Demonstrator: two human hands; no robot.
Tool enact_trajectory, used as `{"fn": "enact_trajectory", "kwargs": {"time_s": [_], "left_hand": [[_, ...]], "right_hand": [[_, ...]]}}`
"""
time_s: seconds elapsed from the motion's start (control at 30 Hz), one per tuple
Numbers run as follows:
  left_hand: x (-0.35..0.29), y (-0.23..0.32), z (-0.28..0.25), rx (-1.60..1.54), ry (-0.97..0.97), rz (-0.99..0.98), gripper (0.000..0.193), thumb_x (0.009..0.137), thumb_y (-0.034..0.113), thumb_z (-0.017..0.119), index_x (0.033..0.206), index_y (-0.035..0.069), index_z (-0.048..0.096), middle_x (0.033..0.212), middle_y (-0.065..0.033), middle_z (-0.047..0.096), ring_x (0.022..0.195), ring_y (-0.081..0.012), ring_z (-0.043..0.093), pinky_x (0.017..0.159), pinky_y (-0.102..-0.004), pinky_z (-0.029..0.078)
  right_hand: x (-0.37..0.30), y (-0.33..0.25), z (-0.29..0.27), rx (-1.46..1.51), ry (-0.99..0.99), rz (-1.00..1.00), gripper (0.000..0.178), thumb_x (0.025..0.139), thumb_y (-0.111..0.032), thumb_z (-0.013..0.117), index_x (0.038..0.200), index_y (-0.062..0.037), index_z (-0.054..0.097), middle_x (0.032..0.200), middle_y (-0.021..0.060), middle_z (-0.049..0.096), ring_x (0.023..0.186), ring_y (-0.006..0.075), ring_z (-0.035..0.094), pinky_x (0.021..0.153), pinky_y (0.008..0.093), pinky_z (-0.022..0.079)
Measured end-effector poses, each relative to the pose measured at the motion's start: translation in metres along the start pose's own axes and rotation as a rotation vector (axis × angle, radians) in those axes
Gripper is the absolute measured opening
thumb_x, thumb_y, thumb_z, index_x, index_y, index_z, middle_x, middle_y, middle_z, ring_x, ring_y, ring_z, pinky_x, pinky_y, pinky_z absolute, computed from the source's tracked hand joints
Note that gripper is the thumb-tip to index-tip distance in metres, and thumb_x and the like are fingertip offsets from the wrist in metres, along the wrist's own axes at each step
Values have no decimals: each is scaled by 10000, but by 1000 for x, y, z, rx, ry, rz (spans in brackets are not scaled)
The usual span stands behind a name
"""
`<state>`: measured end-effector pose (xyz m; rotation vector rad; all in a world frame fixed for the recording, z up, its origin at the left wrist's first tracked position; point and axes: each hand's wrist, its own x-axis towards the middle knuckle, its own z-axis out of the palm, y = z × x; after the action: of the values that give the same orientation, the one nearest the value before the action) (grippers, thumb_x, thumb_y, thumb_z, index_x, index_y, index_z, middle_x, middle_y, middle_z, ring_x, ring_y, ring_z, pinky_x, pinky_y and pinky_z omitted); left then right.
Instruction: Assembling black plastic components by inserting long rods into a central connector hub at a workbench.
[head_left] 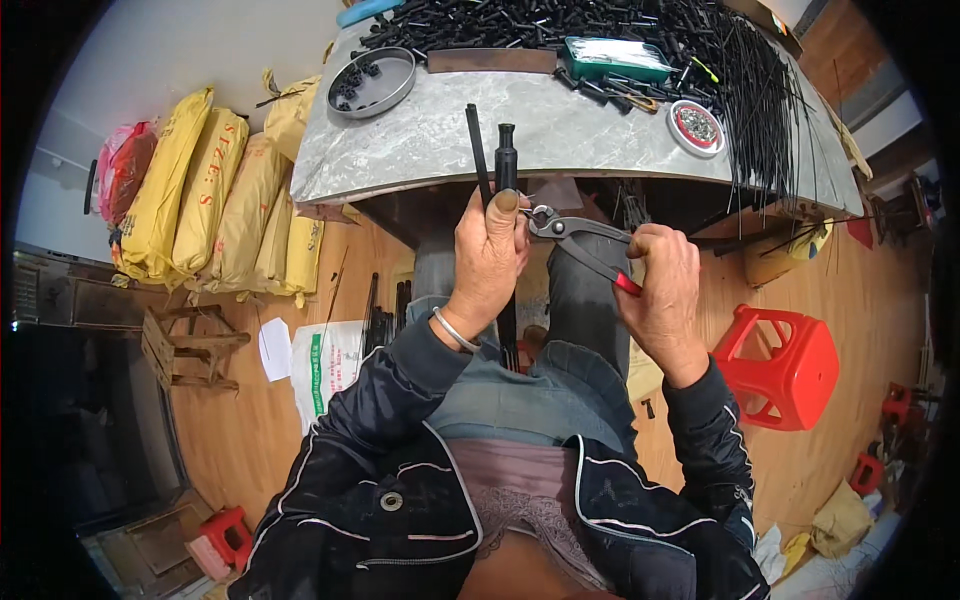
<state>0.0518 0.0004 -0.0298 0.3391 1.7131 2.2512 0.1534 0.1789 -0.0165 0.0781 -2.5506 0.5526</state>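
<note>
My left hand [487, 255] grips a black tubular part [507, 165] with a flared top, held upright above my lap. A thinner black rod [478, 150] rises beside it, leaning slightly left, in the same grip. My right hand [664, 290] is closed on the red-gripped handles of a pair of pincers [590, 232]. Their dark metal jaws reach the fingers of my left hand, beside the tubular part. A small shiny bit of metal shows at the jaws. What exactly they bite is too small to tell.
Ahead stands a grey marble-patterned table [440, 140] with a heap of black parts [540, 20], a round tray [390, 97], a green box [620, 75] and a bowl of metal bits [697, 152]. Thin black rods [770, 130] overhang its right edge. A red stool [800, 375] stands right, yellow sacks [215, 190] left.
</note>
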Motion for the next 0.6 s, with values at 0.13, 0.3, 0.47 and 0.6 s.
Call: {"fn": "enact_trajectory", "kwargs": {"time_s": [0.13,0.3,0.47,0.6], "left_hand": [[-2,-2,4,-98,-17,9,385,953,440,521,959,54,524,605,46,412,482,-25,375,415,-180,312],[-1,-3,8,36,-18,40,493,946,525,468,986,34,494,592,23,368,466,-61,366,422,-216,317],[2,-4,12,65,-54,49,492,953,515,462,985,26,502,589,19,391,450,-62,370,413,-218,317],[-4,-6,11,149,-62,61,482,965,499,448,971,21,510,592,14,415,432,-63,372,409,-221,322]], "right_hand": [[2,-3,-8,-41,22,-4,485,537,76,687,950,-68,479,987,103,537,925,304,509,777,384,379],[6,2,-17,-136,-21,-75,430,568,81,669,935,-62,497,919,96,557,870,308,540,723,372,409],[-1,0,-29,864,-625,642,220,803,-29,660,932,-33,482,600,57,537,480,192,565,427,276,421],[-15,-2,-26,1384,-920,810,172,879,-126,595,944,-50,455,602,43,536,450,127,525,420,248,427]]}}
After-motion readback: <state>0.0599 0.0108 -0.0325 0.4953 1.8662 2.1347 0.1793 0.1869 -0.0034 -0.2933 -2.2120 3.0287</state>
